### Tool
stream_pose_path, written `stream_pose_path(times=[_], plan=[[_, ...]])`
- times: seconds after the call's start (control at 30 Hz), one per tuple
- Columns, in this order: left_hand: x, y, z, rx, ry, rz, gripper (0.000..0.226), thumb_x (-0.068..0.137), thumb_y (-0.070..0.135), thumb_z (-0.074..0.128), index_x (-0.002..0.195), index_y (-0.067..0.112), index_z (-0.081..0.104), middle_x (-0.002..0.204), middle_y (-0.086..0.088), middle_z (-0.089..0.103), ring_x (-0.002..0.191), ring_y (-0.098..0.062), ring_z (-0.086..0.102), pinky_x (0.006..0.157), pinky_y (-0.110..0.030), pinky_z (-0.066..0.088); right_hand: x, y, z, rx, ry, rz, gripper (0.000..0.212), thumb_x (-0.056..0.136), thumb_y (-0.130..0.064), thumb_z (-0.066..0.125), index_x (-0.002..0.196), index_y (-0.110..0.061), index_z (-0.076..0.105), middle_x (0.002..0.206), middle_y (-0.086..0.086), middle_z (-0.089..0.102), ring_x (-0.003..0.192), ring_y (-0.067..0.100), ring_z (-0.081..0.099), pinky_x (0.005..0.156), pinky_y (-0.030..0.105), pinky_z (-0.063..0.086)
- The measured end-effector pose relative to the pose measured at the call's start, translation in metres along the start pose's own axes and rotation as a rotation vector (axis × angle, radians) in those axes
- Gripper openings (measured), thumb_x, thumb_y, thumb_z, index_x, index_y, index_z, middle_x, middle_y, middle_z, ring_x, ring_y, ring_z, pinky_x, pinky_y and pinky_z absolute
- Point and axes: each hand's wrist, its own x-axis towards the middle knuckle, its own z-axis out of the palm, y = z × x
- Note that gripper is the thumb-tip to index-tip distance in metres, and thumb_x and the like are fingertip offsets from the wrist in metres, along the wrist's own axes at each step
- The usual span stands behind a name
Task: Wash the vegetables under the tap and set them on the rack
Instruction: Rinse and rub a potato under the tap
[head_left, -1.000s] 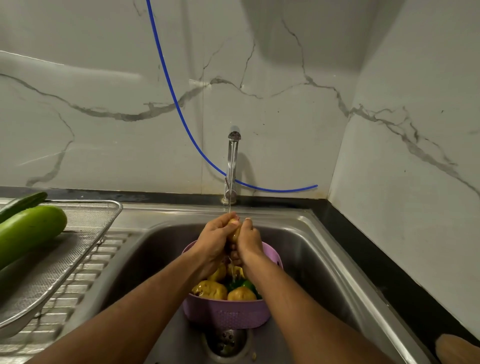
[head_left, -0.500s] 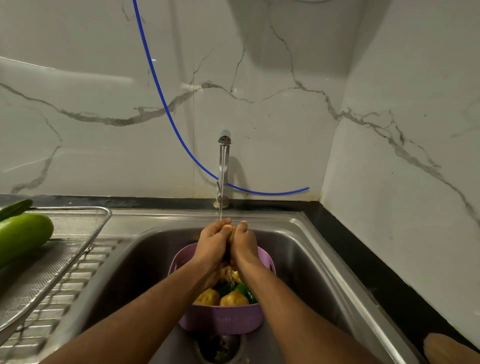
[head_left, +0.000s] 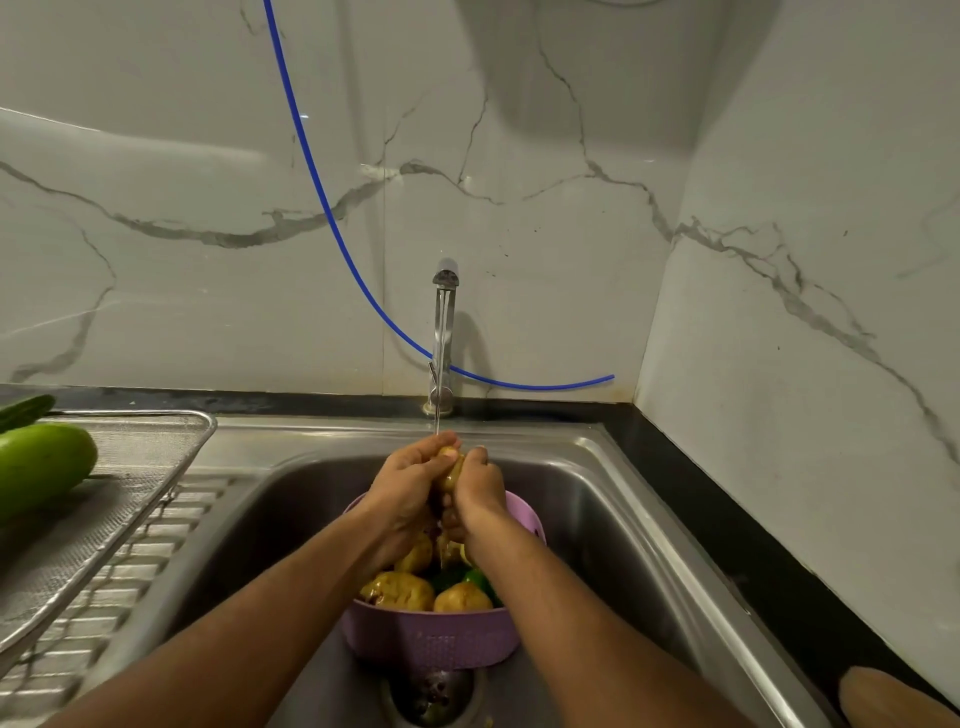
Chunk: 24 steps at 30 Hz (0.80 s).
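While water runs, both hands clasp a tan potato (head_left: 450, 470).

Basket (head_left: 431, 636) in sink (head_left: 597, 499), rack (head_left: 130, 467) left.

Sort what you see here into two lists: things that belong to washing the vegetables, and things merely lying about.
Part of the job:
left hand and right hand gripping a potato
tap
purple basket of vegetables
sink
mesh rack holding a green gourd

Lying about:
blue tube
wooden object, bottom right corner

Dim overhead light, wide-angle edge bending, blurred lower corners.
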Motion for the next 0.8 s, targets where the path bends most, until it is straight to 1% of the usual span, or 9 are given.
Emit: stream_pose_path(times=[0.07,0.13,0.23,0.3,0.5,0.57,0.63,0.73,0.8], plan=[[-0.002,0.001,-0.002,0.01,-0.038,-0.029,0.032,0.106,0.008,0.048,0.135,0.014,0.06,0.117,-0.02,0.066,0.104,-0.037,0.058,0.087,-0.048,0.054,-0.002,-0.001,-0.005,0.018,-0.021,0.065,0.057,0.108,-0.053,0.024,0.078,-0.015,0.055,0.056,0.001,0.047,0.04,0.012,0.042,0.037,0.017,0.034],[-0.005,-0.001,-0.002,0.003,-0.053,-0.044,0.033,0.106,0.009,0.047,0.137,0.013,0.058,0.112,-0.023,0.062,0.103,-0.037,0.053,0.083,-0.048,0.054,-0.002,0.001,-0.005,0.001,-0.025,0.064,0.058,0.108,-0.054,0.024,0.079,-0.015,0.056,0.056,0.001,0.048,0.042,0.012,0.043,0.04,0.019,0.038],[-0.007,-0.003,0.004,0.004,-0.004,-0.002,0.032,0.107,0.01,0.047,0.138,0.012,0.057,0.116,-0.016,0.067,0.101,-0.03,0.066,0.075,-0.038,0.061,0.001,0.001,-0.003,-0.046,0.008,-0.034,0.061,0.109,-0.053,0.022,0.092,-0.01,0.063,0.073,0.007,0.064,0.067,0.02,0.064,0.072,0.034,0.06],[-0.006,-0.005,0.008,0.01,0.049,0.035,0.033,0.107,0.012,0.048,0.139,0.013,0.057,0.119,-0.014,0.068,0.104,-0.026,0.068,0.073,-0.034,0.062,0.002,-0.003,-0.004,-0.073,0.034,-0.1,0.058,0.11,-0.05,0.021,0.092,-0.013,0.062,0.085,0.01,0.069,0.084,0.025,0.069,0.088,0.041,0.06],[-0.007,-0.006,0.01,0.019,0.189,0.105,0.026,0.106,0.019,0.052,0.122,0.01,0.07,0.107,-0.012,0.075,0.103,-0.025,0.072,0.077,-0.034,0.061,0.001,0.008,0.011,-0.33,0.109,-0.335,0.063,0.108,-0.052,0.02,0.088,-0.016,0.067,0.088,0.007,0.072,0.086,0.022,0.07,0.09,0.044,0.059],[-0.006,-0.004,0.008,-0.006,0.193,0.072,0.026,0.105,0.023,0.055,0.119,0.01,0.072,0.105,-0.012,0.076,0.105,-0.027,0.072,0.086,-0.041,0.061,0.001,0.007,0.014,-0.366,0.114,-0.335,0.063,0.108,-0.053,0.019,0.086,-0.017,0.065,0.092,0.009,0.073,0.089,0.024,0.07,0.091,0.046,0.058],[-0.004,-0.001,0.003,-0.014,0.21,0.027,0.028,0.104,0.03,0.056,0.114,0.011,0.074,0.103,-0.014,0.076,0.103,-0.031,0.072,0.093,-0.05,0.059,-0.002,0.001,0.014,-0.338,0.064,-0.289,0.061,0.108,-0.056,0.022,0.091,-0.015,0.064,0.094,0.01,0.072,0.089,0.025,0.071,0.088,0.042,0.06],[-0.002,0.002,-0.005,0.052,0.268,0.022,0.031,0.107,0.036,0.05,0.108,0.014,0.072,0.103,-0.017,0.075,0.1,-0.031,0.074,0.093,-0.049,0.059,-0.014,-0.008,0.012,-0.321,-0.03,-0.237,0.06,0.105,-0.061,0.031,0.117,-0.011,0.061,0.09,0.008,0.069,0.075,0.017,0.068,0.059,0.023,0.053],[-0.003,0.003,-0.011,0.109,0.28,0.067,0.03,0.109,0.033,0.046,0.113,0.015,0.07,0.107,-0.015,0.073,0.103,-0.028,0.072,0.096,-0.049,0.058,-0.018,-0.006,0.006,-0.325,-0.107,-0.248,0.055,0.103,-0.062,0.039,0.124,-0.015,0.056,0.096,0.008,0.069,0.07,0.014,0.067,0.052,0.021,0.052]])
